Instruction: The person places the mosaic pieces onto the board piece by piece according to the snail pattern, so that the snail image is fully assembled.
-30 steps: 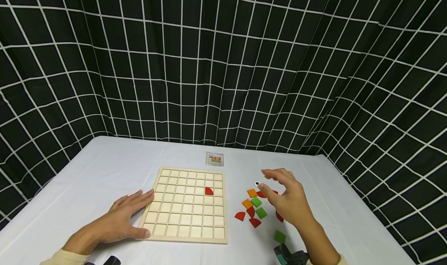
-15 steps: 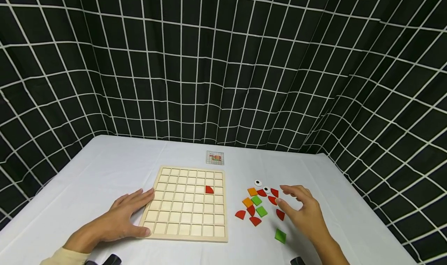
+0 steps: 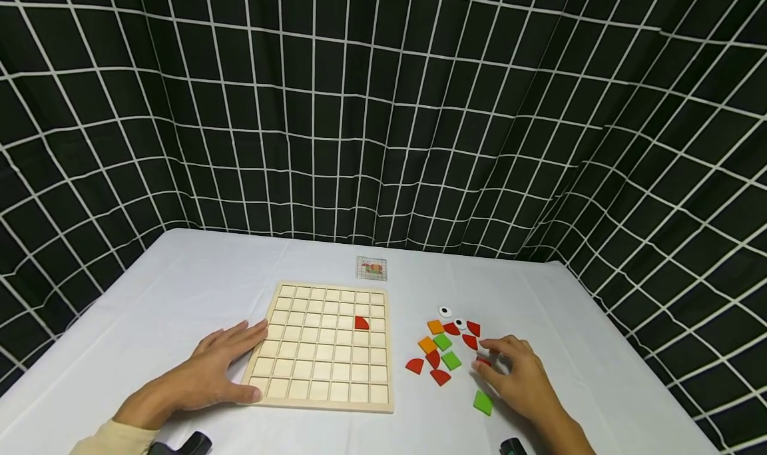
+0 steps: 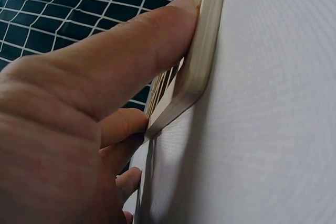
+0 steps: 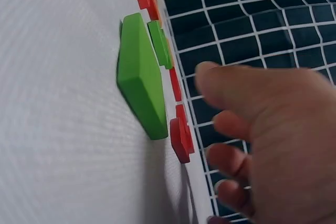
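Note:
A wooden grid board [image 3: 326,405] lies on the white table, with one red quarter-circle tile [image 3: 361,323] in a cell at its upper right. My left hand [image 3: 206,372] rests against the board's left side, fingers extended. In the left wrist view its thumb [image 4: 152,40] presses on the rim near a corner. Over on the right, my right hand [image 3: 520,378] hovers above a red quarter-circle tile [image 3: 483,360], partly hidden between thumb and fingertips. The right wrist view shows the thumb [image 5: 226,85] and fingers apart, with a green square tile [image 5: 140,77] lying closer to the camera.
Between board and right hand lie loose red tiles [image 3: 440,377], orange squares [image 3: 427,345], green squares [image 3: 451,360] and two white eye discs [image 3: 445,312]. A small picture card [image 3: 371,268] lies behind the board. A black gridded curtain [image 3: 335,108] encloses the table.
My right hand has moved from above the eye discs, right and toward me, down to a red tile near the green square. My left hand stays on the board.

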Motion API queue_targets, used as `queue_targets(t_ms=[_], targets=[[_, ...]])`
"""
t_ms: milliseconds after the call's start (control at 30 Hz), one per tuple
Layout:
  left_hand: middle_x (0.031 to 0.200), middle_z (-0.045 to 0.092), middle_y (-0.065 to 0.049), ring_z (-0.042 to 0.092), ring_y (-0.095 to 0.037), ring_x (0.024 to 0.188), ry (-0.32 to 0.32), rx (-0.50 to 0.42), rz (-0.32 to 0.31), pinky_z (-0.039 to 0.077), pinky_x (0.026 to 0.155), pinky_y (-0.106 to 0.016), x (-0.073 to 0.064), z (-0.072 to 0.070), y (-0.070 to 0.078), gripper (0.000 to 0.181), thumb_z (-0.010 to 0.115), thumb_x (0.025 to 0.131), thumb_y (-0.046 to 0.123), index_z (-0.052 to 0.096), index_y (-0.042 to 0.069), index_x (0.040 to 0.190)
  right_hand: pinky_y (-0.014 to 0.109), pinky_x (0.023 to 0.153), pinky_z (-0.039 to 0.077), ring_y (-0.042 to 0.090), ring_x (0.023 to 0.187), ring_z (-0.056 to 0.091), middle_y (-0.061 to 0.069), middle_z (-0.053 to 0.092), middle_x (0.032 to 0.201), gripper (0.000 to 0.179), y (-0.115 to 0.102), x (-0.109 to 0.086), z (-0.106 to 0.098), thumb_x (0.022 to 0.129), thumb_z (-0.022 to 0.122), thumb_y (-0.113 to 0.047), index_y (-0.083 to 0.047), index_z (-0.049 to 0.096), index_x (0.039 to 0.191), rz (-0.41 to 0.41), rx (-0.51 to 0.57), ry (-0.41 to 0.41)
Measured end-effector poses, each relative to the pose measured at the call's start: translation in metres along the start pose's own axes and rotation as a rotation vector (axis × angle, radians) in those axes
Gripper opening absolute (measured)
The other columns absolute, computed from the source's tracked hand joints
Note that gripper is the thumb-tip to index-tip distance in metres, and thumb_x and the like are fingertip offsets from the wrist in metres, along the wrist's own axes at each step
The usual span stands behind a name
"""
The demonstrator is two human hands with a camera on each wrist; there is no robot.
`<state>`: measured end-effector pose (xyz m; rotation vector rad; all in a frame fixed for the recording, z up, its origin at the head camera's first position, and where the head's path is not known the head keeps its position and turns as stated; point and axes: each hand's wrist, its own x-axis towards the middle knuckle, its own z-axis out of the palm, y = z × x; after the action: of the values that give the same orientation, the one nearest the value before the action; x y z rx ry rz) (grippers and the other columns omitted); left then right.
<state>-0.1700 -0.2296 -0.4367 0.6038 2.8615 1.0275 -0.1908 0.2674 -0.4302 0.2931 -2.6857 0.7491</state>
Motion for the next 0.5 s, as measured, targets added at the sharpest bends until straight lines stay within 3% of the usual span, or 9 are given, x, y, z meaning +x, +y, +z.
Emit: queue_targets(t_ms=[233, 500], targets=[[0.152, 0.034, -0.012, 0.017, -0.042, 0.139, -0.001, 0.006, 0.013, 0.004, 0.106, -0.060, 0.0003, -0.0015, 0.0000, 0.100, 0.078, 0.067, 0.054, 0.042, 0.001, 0.145, 0.038, 0.076, 0.048, 0.017, 0.089, 0.050, -0.006, 0.060, 0.088, 0.027, 0.0005, -0.0005, 0.0040, 0.077, 0.082, -0.023, -0.014, 0.074, 0.101, 0.121, -0.055, -0.080], [0.152, 0.034, -0.012, 0.017, -0.042, 0.139, 0.003, 0.004, 0.018, 0.005, 0.105, -0.060, -0.0010, -0.0012, 0.0003, 0.100, 0.078, 0.067, 0.055, 0.043, 0.002, 0.144, 0.040, 0.080, 0.049, 0.014, 0.090, 0.054, -0.010, 0.064, 0.093, 0.024, 0.0006, -0.0040, 0.0047, 0.078, 0.079, -0.007, -0.015, 0.074, 0.100, 0.045, -0.005, -0.064]])
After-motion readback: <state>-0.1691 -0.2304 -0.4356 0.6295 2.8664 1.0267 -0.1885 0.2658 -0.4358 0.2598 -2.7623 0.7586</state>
